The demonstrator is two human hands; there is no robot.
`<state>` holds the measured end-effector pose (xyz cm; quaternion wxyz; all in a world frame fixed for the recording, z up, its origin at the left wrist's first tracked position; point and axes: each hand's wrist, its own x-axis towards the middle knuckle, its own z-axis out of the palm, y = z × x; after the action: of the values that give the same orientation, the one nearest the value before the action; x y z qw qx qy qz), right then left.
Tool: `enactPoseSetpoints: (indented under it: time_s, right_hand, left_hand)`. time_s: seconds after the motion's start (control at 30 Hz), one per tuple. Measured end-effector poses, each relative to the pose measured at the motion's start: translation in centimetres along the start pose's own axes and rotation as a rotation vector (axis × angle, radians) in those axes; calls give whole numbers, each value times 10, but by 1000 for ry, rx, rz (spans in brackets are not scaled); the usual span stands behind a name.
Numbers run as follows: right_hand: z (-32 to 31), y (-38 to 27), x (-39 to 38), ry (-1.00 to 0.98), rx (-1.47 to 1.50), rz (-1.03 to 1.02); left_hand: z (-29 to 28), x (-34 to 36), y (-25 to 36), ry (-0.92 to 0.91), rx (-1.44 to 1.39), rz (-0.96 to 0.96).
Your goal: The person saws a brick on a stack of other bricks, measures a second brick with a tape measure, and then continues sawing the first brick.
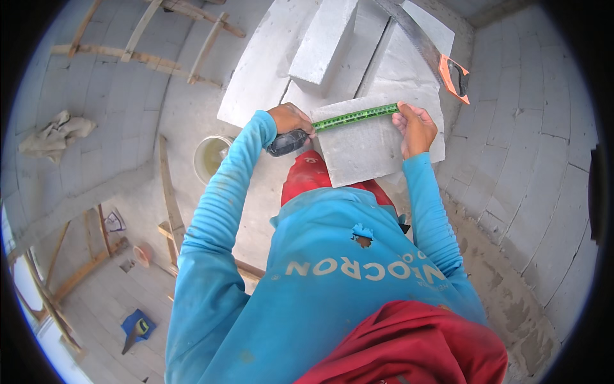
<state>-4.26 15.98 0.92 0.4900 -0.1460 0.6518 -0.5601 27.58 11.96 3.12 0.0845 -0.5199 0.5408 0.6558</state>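
My left hand (291,120) is closed around the black case of a tape measure (288,143), left of a pale grey block (358,157). The green tape blade (355,118) is drawn out and runs across the block's upper face, slanting up slightly to the right. At the blade's far end, my right hand (416,130) pinches the tip between thumb and fingers, over the block's right side. The block lies just in front of my red-trousered legs. Part of the left hand's grip is hidden behind the case.
Beyond lie large grey slabs (256,96), with a long block (326,41) on top. A handsaw with an orange handle (457,77) rests at the right. A bucket (197,161) and timber (169,192) stand left. A block wall (524,141) rises at right.
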Motion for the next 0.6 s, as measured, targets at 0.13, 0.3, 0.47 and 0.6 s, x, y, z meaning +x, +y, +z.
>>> enactPoseSetpoints:
  time_s: [0.13, 0.3, 0.47, 0.6]
  right_hand:
    - [13, -1, 9, 0, -4, 7]
    - [11, 3, 12, 18, -20, 15]
    - [13, 3, 12, 41, -28, 31]
    - [14, 2, 10, 46, -33, 40]
  left_hand:
    - [-17, 13, -5, -29, -103, 3]
    - [-22, 19, -2, -77, -80, -15]
    - [-23, 20, -2, -103, -117, -43]
    - [-24, 24, -9, -113, -123, -47]
